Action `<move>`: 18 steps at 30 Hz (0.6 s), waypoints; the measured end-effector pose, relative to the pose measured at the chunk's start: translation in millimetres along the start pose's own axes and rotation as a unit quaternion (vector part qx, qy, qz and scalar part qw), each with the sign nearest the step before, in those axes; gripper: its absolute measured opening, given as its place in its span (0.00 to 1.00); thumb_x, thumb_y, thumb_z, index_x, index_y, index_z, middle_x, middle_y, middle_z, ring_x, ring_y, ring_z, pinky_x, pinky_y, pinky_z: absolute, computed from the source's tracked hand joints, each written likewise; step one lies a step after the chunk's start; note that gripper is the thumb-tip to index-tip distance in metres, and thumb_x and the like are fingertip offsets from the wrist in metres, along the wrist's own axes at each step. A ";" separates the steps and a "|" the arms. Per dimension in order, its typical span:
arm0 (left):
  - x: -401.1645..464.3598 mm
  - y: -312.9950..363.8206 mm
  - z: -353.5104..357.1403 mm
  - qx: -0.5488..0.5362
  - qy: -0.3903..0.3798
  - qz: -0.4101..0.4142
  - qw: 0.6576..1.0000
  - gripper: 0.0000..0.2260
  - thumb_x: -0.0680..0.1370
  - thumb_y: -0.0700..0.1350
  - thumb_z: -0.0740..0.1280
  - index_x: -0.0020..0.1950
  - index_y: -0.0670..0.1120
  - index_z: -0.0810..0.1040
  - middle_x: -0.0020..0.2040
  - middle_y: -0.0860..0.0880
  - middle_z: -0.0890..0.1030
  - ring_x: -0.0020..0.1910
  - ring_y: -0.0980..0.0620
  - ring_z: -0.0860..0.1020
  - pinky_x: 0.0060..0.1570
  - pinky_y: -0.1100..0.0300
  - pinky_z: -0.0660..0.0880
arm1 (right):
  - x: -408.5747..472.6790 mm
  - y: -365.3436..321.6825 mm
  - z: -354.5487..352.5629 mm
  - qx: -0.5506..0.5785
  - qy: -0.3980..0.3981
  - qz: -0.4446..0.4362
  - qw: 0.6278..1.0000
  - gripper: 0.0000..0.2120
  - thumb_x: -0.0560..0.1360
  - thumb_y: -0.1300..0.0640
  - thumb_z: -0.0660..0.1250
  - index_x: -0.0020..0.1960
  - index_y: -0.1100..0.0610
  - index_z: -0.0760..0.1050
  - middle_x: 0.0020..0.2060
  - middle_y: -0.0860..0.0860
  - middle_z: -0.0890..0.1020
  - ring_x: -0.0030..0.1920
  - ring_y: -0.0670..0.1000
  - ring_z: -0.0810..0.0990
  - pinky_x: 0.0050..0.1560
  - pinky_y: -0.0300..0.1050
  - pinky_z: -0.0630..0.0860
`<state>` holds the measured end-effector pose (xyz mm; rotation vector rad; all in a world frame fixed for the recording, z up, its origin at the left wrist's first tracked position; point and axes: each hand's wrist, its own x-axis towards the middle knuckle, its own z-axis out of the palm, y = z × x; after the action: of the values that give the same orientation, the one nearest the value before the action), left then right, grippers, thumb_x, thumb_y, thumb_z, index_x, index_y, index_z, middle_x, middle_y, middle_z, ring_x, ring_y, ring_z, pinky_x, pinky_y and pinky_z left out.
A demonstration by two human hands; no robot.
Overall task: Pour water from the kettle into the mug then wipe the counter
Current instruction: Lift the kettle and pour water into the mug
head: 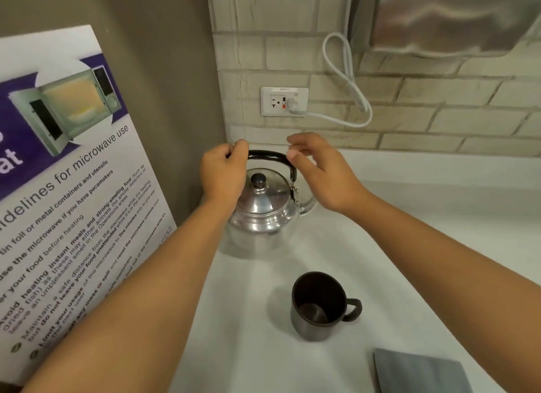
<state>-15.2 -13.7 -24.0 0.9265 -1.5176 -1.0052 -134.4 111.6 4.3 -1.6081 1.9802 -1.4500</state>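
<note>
A shiny metal kettle (pixel 260 217) with a black knob on its lid stands on the white counter (pixel 424 231), near the back left corner. Its black handle (pixel 268 155) is raised. My left hand (pixel 224 177) is closed around the handle's left end. My right hand (pixel 319 173) hovers at the handle's right end, fingers loosely curled and touching it. A dark mug (pixel 319 306) stands empty in front of the kettle, its handle pointing right. A folded grey cloth (pixel 418 373) lies at the front right.
A microwave guidelines poster (pixel 67 187) leans against the left wall. A wall socket (pixel 284 101) with a white plug and looped white cable (pixel 345 79) sits on the brick backsplash. A steel appliance (pixel 450 17) hangs at the top right.
</note>
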 end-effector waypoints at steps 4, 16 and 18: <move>-9.3 6.9 -11.8 0.000 0.010 0.014 1.000 0.20 0.70 0.48 0.63 0.19 0.51 0.62 0.17 0.56 0.58 0.20 0.58 0.57 0.20 0.66 0.55 | -63.8 18.2 -28.2 -0.037 0.094 -0.001 0.995 0.06 0.79 0.53 0.62 0.51 0.54 0.76 0.47 0.46 0.80 0.47 0.37 0.76 0.47 0.23 0.68; -44.7 33.4 -40.2 -0.001 0.056 0.026 0.998 0.18 0.67 0.49 0.63 0.18 0.50 0.63 0.16 0.55 0.59 0.20 0.58 0.57 0.22 0.63 0.56 | -189.1 69.9 22.9 0.064 0.081 0.232 0.967 0.18 0.80 0.51 0.57 0.33 0.57 0.67 0.30 0.49 0.73 0.31 0.46 0.71 0.33 0.34 0.68; -50.0 37.7 -43.1 0.003 0.060 0.028 0.998 0.18 0.67 0.49 0.63 0.18 0.49 0.63 0.16 0.55 0.58 0.20 0.57 0.56 0.22 0.63 0.55 | -193.5 70.8 30.4 0.088 0.091 0.228 0.966 0.20 0.81 0.52 0.56 0.32 0.56 0.65 0.27 0.47 0.70 0.28 0.43 0.68 0.29 0.31 0.67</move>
<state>33.2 40.3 -1.2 0.9277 -1.4386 -0.8903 -84.1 250.8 -142.3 -0.8949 2.0645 -1.5650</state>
